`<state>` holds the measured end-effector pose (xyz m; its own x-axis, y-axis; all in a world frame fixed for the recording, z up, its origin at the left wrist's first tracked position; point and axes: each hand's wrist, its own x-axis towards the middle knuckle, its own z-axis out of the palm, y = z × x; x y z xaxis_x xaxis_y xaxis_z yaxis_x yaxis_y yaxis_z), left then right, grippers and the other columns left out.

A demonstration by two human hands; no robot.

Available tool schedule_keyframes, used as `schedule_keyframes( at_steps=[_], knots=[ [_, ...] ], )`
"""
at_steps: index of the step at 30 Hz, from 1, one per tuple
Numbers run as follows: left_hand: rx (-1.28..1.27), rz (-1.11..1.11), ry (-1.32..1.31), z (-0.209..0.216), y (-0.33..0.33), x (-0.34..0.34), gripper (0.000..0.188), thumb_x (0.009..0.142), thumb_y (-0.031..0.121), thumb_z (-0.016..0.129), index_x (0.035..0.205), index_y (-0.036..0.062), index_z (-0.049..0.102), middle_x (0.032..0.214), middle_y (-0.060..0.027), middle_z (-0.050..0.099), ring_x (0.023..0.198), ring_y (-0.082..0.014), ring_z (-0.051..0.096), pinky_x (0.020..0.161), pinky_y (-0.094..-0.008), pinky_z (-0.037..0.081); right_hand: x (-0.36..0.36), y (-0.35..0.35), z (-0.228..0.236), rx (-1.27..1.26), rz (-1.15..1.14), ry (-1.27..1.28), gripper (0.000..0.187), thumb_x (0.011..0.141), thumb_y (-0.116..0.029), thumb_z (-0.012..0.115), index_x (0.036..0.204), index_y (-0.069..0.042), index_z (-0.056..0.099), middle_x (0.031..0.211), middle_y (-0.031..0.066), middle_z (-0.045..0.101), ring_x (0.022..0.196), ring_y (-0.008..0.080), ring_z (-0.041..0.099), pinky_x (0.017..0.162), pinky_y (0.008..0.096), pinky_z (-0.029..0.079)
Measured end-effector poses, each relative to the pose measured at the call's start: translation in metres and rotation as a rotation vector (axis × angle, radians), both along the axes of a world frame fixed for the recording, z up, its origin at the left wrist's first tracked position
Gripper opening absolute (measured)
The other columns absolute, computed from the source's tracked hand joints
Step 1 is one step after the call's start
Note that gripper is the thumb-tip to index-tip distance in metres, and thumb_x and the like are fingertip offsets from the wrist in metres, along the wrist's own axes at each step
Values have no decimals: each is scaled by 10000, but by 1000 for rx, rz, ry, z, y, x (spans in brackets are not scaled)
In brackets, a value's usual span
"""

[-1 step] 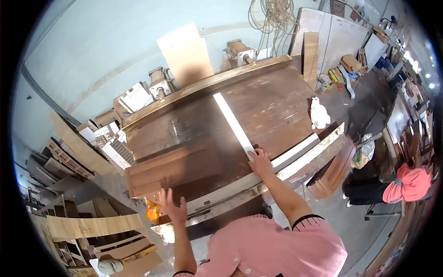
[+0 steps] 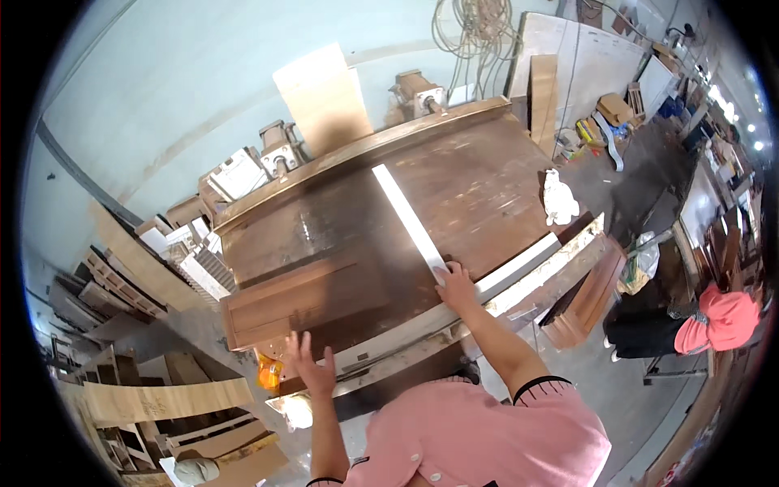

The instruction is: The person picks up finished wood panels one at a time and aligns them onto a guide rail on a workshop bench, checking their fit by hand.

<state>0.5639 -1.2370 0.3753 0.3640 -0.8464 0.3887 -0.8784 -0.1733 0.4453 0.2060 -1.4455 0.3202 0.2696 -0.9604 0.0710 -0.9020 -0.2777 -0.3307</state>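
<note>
A long white strip (image 2: 406,215) lies across the brown worktable (image 2: 479,178), running from its middle toward me. At the strip's near end, my right hand (image 2: 457,288) has its fingers and thumb on it, beside the grey metal rail (image 2: 519,266) along the front edge. My left hand (image 2: 315,367) is held open, fingers spread, over the table's front left edge and apart from anything it could hold. Just beyond it a brown wooden panel (image 2: 284,300) rests on the table's left part. An orange packet (image 2: 269,372) shows to the left of that hand.
Two clamp cylinders (image 2: 278,146) stand behind the back rail (image 2: 365,146). A white cloth or bag (image 2: 560,199) lies at the table's right end. Wooden pieces (image 2: 166,402) are stacked at lower left. Another person (image 2: 714,325) in a coral top is off to the right.
My left hand has shifted slightly right and toward me, still spread. The right hand and white strip stay almost in place, with a small shift of the whole view.
</note>
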Motion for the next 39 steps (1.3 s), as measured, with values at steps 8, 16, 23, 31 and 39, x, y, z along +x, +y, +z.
schedule_keyframes(
  at_steps=[8,16,23,31,39],
  knots=[
    [78,-411,165,-6,-39,-147,465,941,127,691,1385,58,574,1561,-163,433,1488,-418,324,1190,-549,312,-37,18,10,266,35,-110,414,880,-249,665,1268,-103,667,1284,167,651,1211,369,595,1023,498,480],
    [248,-211,131,-41,-73,-264,443,939,184,681,1356,61,596,1501,-213,497,1420,-438,420,1165,-543,345,-226,70,33,-281,-422,-569,257,888,-128,710,1142,-90,709,1071,147,706,999,320,669,881,410,543],
    [277,62,-22,-73,-66,-304,382,966,394,628,1103,37,614,1120,-163,607,1145,-404,516,1036,-555,351,-492,96,-108,-572,-1017,-744,307,932,15,618,1238,-7,639,1104,33,660,1001,129,612,895,275,515],
    [355,0,-37,-44,-62,-291,349,809,271,828,929,37,598,932,-143,606,957,-375,559,863,-487,435,-585,169,-207,530,-1539,-659,1050,816,-487,830,1559,46,315,1460,250,555,1386,377,506,1146,419,406],
    [384,5,-39,-23,-86,-325,348,844,301,797,946,22,616,1040,-182,613,1046,-407,553,923,-499,454,-644,207,-281,410,-1330,-655,627,806,-357,848,1204,71,624,1160,175,721,1036,311,674,913,430,531]
  ],
)
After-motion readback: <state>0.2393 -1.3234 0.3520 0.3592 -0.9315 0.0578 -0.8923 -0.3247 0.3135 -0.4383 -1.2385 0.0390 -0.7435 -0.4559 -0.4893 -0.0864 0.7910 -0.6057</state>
